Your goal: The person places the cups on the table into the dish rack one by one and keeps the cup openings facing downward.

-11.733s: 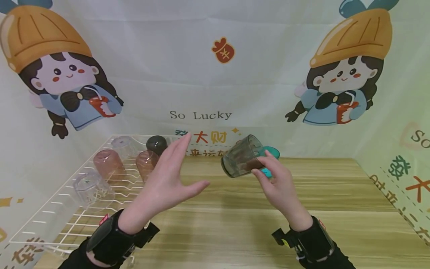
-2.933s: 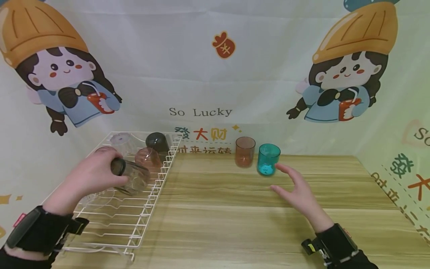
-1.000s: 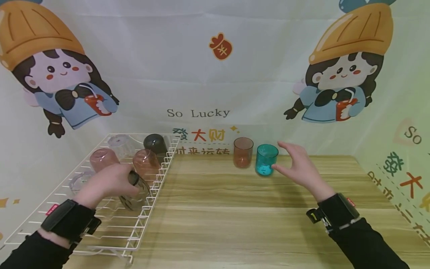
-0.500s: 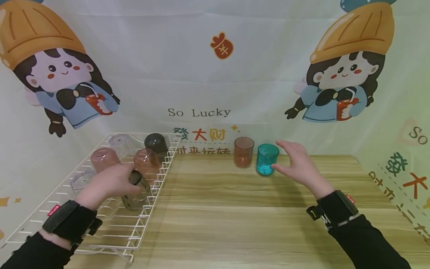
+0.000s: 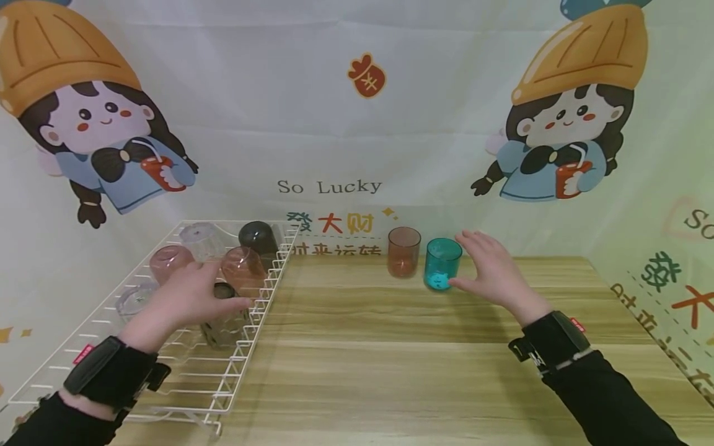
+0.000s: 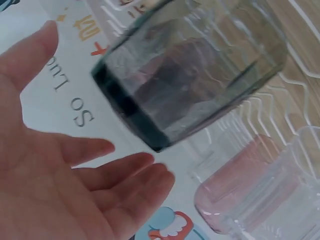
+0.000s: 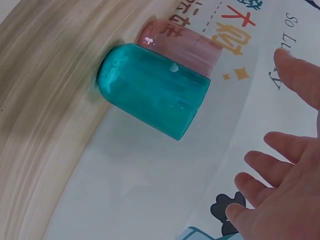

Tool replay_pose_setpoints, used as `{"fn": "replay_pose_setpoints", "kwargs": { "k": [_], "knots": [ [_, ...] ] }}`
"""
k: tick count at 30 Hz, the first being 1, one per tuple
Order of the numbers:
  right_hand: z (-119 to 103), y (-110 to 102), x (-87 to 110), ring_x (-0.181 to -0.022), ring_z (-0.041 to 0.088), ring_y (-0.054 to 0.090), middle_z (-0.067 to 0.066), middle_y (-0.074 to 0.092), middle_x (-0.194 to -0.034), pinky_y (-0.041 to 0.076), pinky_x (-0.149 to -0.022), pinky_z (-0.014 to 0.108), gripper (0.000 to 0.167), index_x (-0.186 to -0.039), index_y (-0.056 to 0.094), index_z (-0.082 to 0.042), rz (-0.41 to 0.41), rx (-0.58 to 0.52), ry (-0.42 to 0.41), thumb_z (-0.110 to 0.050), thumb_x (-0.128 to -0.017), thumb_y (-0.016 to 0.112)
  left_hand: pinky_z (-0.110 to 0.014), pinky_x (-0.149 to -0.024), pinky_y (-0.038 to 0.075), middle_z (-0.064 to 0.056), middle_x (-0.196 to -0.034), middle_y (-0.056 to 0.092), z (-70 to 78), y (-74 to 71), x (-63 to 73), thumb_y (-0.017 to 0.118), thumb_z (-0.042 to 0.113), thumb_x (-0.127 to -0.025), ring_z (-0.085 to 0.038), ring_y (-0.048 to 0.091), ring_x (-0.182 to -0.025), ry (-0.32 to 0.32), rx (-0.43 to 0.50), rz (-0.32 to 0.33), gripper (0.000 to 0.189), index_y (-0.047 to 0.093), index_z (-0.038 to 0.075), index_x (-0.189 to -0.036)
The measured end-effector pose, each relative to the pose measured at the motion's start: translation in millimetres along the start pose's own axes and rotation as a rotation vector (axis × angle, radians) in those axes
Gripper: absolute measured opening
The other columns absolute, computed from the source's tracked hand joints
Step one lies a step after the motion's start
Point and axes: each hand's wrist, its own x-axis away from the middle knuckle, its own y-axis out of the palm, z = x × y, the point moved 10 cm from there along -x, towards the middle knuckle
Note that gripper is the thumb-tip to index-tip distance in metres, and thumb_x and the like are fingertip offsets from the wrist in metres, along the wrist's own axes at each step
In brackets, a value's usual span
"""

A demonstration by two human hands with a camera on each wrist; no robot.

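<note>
A smoky grey drinking glass [image 5: 222, 333] stands upside down on the white wire rack [image 5: 225, 410]. Just over it is my left hand [image 5: 181, 297], thumb and fingers spread. The left wrist view shows a gap between those fingertips and the base of the grey glass [image 6: 190, 95]. My right hand [image 5: 493, 272] is held up beside an upright teal glass [image 5: 443, 263], thumb and fingers apart. From the right wrist view, the fingers are clear of the teal glass [image 7: 155, 92] and hold nothing. Behind it is a pink glass [image 5: 404, 253], also upright.
Other upturned glasses occupy the rack: a clear one [image 5: 134, 301], a pink one [image 5: 170, 263], another clear one [image 5: 201, 240], a second pink one [image 5: 242, 271] and a dark one [image 5: 258, 237]. A printed cloth [image 5: 329, 142] hangs behind the wooden table [image 5: 390, 371].
The grey glass went from my right hand to my left, then down onto the rack. In the last half second my left thumb and fingers have spread off it. My right hand barely moved.
</note>
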Motion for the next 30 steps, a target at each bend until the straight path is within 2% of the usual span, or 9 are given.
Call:
{"fn": "replay_pose_setpoints", "kwargs": {
  "k": [5,9,14,19,23,30],
  "knots": [
    [3.6,5.9,-0.8,-0.136,0.045,0.025,0.028,0.033,-0.147,0.02,-0.112,0.058,0.086,-0.141,0.036,0.005,-0.024,0.019,0.013,-0.032,-0.076,0.078,-0.069,-0.09,0.037,-0.039,-0.132,0.041,6.3,-13.0,3.9,0.054,0.082,-0.068,-0.056,0.039,-0.119,-0.026,0.007,0.065,0.118,0.03,-0.008,-0.14],
    [5.5,13.2,-1.9,-0.137,0.046,0.023,0.028,0.03,-0.148,0.018,-0.113,0.057,0.088,-0.143,0.033,0.006,-0.053,0.034,0.01,-0.033,-0.076,0.077,-0.07,-0.092,0.036,-0.037,-0.137,0.036,19.0,-19.0,7.9,0.05,0.086,-0.065,-0.055,0.036,-0.121,-0.026,0.008,0.11,0.122,0.029,-0.005,-0.143],
    [8.2,20.4,-2.9,-0.138,0.045,0.021,0.028,0.028,-0.149,0.017,-0.114,0.057,0.09,-0.144,0.031,0.005,-0.076,0.035,0.01,-0.034,-0.077,0.077,-0.067,-0.093,0.037,-0.034,-0.139,0.036,41.5,-23.2,12.7,0.048,0.087,-0.064,-0.052,0.038,-0.123,0.022,0.022,0.148,0.123,0.026,-0.002,-0.145],
    [8.5,23.4,-3.3,-0.137,0.046,0.021,0.029,0.028,-0.149,0.018,-0.113,0.058,0.09,-0.144,0.031,0.005,-0.079,0.049,0.007,-0.035,-0.077,0.077,-0.067,-0.097,0.035,-0.033,-0.143,0.032,57.0,-23.3,16.7,0.056,0.079,-0.07,-0.051,0.033,-0.127,0.051,0.028,0.15,0.119,0.017,-0.001,-0.149],
    [9.8,26.7,-4.4,-0.137,0.047,0.022,0.029,0.028,-0.149,0.018,-0.112,0.059,0.091,-0.144,0.031,0.005,-0.088,0.062,0.006,-0.035,-0.076,0.077,-0.064,-0.101,0.033,-0.032,-0.144,0.031,67.5,-24.0,19.0,0.061,0.074,-0.07,-0.05,0.033,-0.128,0.08,0.043,0.169,0.118,0.017,0.0,-0.15],
    [9.3,33.8,-4.8,-0.137,0.048,0.021,0.029,0.026,-0.15,0.018,-0.111,0.062,0.093,-0.144,0.031,0.004,-0.117,0.07,0.019,-0.036,-0.075,0.078,-0.061,-0.106,0.029,-0.03,-0.146,0.031,88.5,-22.6,20.2,0.055,0.082,-0.066,-0.048,0.032,-0.131,0.144,0.037,0.192,0.124,0.017,-0.001,-0.149]
  ]
}}
